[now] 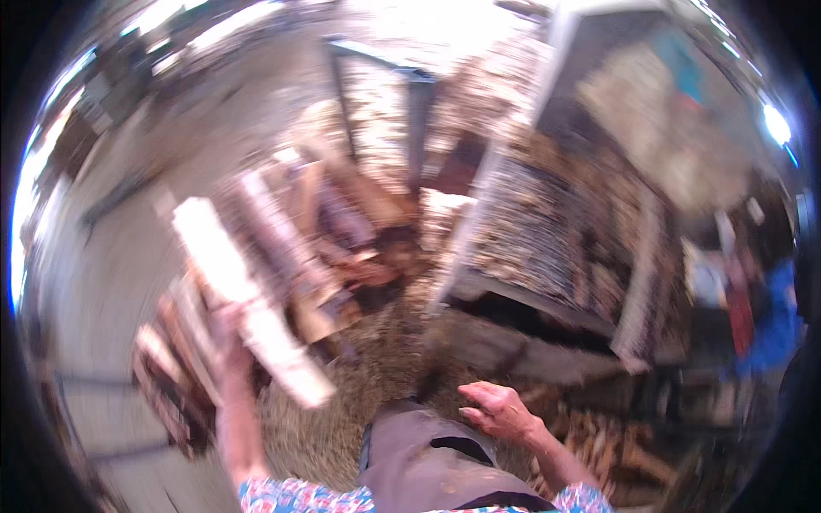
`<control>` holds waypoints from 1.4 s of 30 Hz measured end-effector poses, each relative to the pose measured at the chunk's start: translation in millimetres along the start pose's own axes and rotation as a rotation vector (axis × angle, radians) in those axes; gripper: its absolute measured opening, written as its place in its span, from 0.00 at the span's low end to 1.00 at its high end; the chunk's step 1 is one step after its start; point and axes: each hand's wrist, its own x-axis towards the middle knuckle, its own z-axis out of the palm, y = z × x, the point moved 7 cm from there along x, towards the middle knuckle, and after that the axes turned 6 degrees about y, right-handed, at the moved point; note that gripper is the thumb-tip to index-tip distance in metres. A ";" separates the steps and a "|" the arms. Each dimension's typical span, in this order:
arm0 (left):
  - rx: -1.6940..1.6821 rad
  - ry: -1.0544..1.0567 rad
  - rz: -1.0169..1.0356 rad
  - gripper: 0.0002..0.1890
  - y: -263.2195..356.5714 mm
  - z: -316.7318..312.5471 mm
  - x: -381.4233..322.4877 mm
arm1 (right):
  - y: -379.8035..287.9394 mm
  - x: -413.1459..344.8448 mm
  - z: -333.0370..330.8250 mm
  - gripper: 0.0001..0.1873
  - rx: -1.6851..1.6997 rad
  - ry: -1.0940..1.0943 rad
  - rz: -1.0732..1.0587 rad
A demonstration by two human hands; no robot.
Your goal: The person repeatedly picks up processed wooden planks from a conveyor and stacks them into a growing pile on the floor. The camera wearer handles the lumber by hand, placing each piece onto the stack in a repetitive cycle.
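On the left, my left hand [229, 324] grips a pale split log [256, 308] that slants across the picture; motion blur hides most of its fingers. Behind that log lies a heap of split firewood [276, 224], with darker pieces [173, 378] beside my left forearm. My right hand [497, 409] hovers in front of my brown trousers [430, 449], its thumb apart from the half-curled fingers and nothing in it. Ahead of this hand stands a machine bed [526, 231] strewn with wood chips, with a length of wood [638, 288] along its right side.
Wood debris [340, 385] covers the ground around my feet. A dark metal frame [420, 128] rises beyond the heap. More split wood [609, 442] lies at lower right, below a blue object [773, 314]. Concrete floor [115, 269] stretches along the left.
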 end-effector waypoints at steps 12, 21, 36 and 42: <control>0.111 -0.664 -0.015 0.16 6.1 373.3 -39.9 | 194.2 -158.4 -267.4 0.58 -0.320 0.964 0.740; -0.150 -1.105 -0.342 0.33 -94.3 650.8 -179.0 | 200.9 -121.0 -216.0 0.53 0.420 1.051 0.587; -0.626 -1.384 -0.879 0.53 -103.8 579.5 -330.1 | 118.2 -236.5 -64.1 0.51 0.075 0.998 0.586; -0.440 -1.390 -0.748 0.53 -92.9 543.0 -439.7 | 72.5 -338.4 -51.2 0.56 0.198 0.956 0.558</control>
